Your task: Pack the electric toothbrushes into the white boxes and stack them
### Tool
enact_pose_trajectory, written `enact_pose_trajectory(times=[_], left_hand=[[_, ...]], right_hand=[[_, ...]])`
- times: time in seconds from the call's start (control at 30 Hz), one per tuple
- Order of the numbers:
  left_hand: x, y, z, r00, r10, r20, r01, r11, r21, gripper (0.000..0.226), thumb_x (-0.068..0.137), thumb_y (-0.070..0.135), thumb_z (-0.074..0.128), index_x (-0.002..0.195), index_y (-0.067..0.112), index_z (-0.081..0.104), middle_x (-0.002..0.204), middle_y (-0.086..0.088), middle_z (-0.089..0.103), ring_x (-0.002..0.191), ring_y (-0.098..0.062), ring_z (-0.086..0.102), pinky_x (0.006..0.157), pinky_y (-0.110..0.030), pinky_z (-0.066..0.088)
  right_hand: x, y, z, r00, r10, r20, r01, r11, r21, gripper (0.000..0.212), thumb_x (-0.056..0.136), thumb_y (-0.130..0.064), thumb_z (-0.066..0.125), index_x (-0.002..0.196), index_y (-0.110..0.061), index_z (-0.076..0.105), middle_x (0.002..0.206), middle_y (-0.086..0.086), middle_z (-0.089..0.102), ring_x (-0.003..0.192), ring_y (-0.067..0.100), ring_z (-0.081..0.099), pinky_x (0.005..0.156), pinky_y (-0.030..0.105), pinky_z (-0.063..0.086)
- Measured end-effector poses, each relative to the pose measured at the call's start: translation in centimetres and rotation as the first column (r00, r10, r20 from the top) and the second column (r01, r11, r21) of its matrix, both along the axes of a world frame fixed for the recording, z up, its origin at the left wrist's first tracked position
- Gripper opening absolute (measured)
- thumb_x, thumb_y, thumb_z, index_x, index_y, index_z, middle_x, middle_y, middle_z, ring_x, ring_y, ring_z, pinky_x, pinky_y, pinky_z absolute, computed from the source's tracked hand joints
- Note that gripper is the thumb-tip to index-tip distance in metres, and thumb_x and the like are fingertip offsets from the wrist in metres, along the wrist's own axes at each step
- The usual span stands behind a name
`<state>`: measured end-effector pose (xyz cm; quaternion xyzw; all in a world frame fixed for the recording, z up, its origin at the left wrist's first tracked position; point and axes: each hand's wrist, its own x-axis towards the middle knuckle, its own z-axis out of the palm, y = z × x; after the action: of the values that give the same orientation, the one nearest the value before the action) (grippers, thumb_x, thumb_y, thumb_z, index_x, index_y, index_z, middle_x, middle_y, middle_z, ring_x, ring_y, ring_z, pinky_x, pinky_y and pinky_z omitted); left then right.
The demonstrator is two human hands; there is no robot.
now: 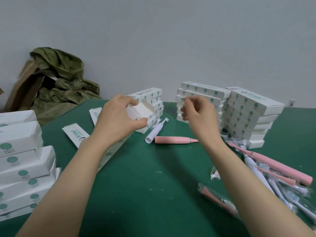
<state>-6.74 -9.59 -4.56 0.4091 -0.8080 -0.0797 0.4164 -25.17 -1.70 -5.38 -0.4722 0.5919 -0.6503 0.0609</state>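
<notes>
My left hand (118, 117) grips a long white box (142, 112) by its far end, whose flaps stand open; the box runs back under my forearm. My right hand (198, 115) hovers to the right of it with fingers loosely curled and nothing in them. On the green table between the hands lie a white electric toothbrush (154, 130) and a pink one (172, 140). A heap of pink and white toothbrushes (273, 170) lies at the right, some in clear wrappers.
Stacks of closed white boxes stand at the back centre (153, 100), back right (246, 113) and near left (22, 161). Flat unfolded boxes (75, 134) lie on the green table (153, 185). A green bag over cardboard (59, 79) leans against the wall.
</notes>
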Motion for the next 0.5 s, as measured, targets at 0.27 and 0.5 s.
enact_pose_trajectory(times=[0.27, 0.5], left_hand=[[1.1, -1.3, -0.6, 0.998, 0.03, 0.049, -0.032, 0.999, 0.036, 0.051, 0.059, 0.045, 0.071, 0.106, 0.027, 0.063, 0.099, 0.011, 0.05, 0.088, -0.006, 0.042, 0.071, -0.023, 0.03], [1.1, -1.7, -0.4, 0.999, 0.019, 0.05, -0.02, 1.0, 0.019, 0.054, 0.055, 0.049, 0.065, 0.105, 0.029, 0.063, 0.084, 0.02, 0.042, 0.082, -0.006, 0.04, 0.065, -0.022, 0.029]], right_hand=[[-3.5, -10.0, -4.5, 0.789, 0.325, -0.522, 0.146, 0.726, 0.672, 0.025, 0.094, -0.011, 0.044, 0.114, -0.005, 0.058, 0.118, 0.012, 0.061, 0.108, 0.028, 0.055, 0.085, 0.032, 0.043], [-3.6, -16.4, -5.3, 0.645, 0.501, -0.577, 0.153, 0.655, 0.74, 0.038, 0.089, 0.003, 0.038, 0.111, -0.016, 0.061, 0.12, 0.005, 0.058, 0.104, 0.023, 0.054, 0.087, 0.033, 0.044]])
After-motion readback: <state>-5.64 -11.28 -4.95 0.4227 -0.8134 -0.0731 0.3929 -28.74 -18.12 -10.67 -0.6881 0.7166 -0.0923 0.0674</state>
